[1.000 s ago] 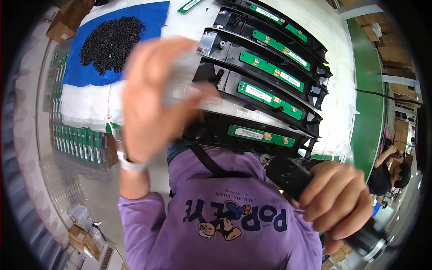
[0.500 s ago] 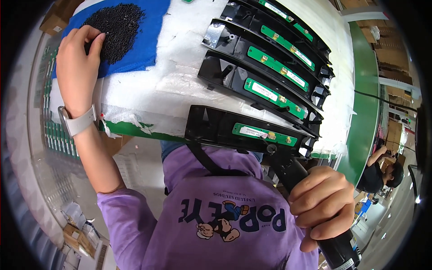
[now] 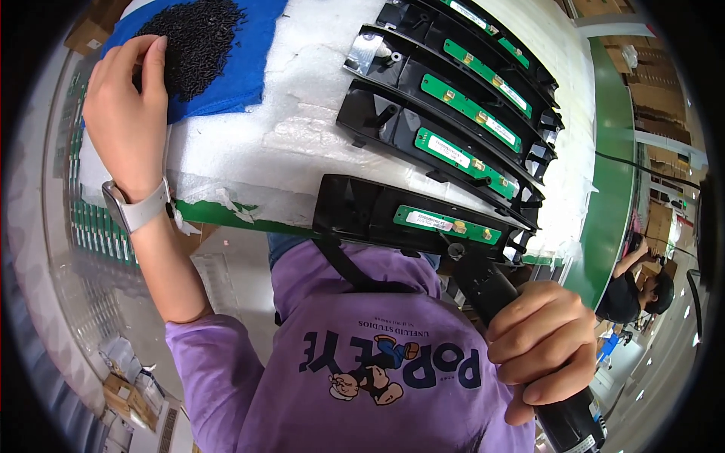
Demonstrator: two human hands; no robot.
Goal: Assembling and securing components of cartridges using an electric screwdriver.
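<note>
Since 1 s ago, L hand [image 3: 124, 117] has gone from a blur beside the black panels [image 3: 362, 102] over to the screw pile [image 3: 200, 49] on the blue cloth [image 3: 240, 98], upper L; driver [image 3: 487, 285] has tipped steeper, its nose nearer the nearest panel [image 3: 355, 205]. Head view, the only one: L thumb & fingertips look drawn tog. at the pile's L side, but can't tell if a screw's between them. R hand [image 3: 544, 343] is wrapped firmly round the black driver, lower R. Nearest panel lies along the table edge [image 3: 260, 224] w/ a green PCB [image 3: 445, 225] on it; can't tell if driver nose touches it. Risks, as I judge: weak pinch could drop a screw or flick others off the cloth; nose so close, a drifting R wrist could scrape the plastic or nudge the panel off the table. Driver's long axis slants, nose pointing up-L, butt down-R; nearest panel's long axis runs L to R, dipping a bit toward R.
</note>
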